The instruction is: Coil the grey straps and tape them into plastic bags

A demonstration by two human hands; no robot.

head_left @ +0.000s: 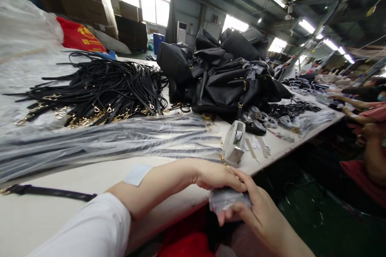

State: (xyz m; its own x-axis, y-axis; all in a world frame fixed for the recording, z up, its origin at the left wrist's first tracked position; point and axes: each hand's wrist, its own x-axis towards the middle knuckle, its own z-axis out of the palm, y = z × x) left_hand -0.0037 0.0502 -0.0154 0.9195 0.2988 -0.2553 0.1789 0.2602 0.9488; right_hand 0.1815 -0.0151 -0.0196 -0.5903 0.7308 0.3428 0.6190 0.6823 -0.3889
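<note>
Both my hands close around a small grey bundle wrapped in clear plastic (pixel 230 200), at the front edge of the table. My left hand (pixel 215 174) grips it from above, with a pale blue patch (pixel 138 174) stuck on that forearm. From the right, my right hand (pixel 257 198) wraps it, fingertips overlapping the left hand. What is inside the plastic is not clear. Just beyond my hands stands a tape dispenser (pixel 235 144). Long straps in clear sleeves (pixel 114 140) lie to its left. One black strap (pixel 54 192) lies near my left sleeve.
Behind the sleeved straps is a heap of black straps with gold clasps (pixel 120 84). Black bags (pixel 223 88) are piled mid-table. Plastic film (pixel 27 36) and a red bag (pixel 78 36) lie at left. Other people's arms (pixel 356 106) reach over the table at right.
</note>
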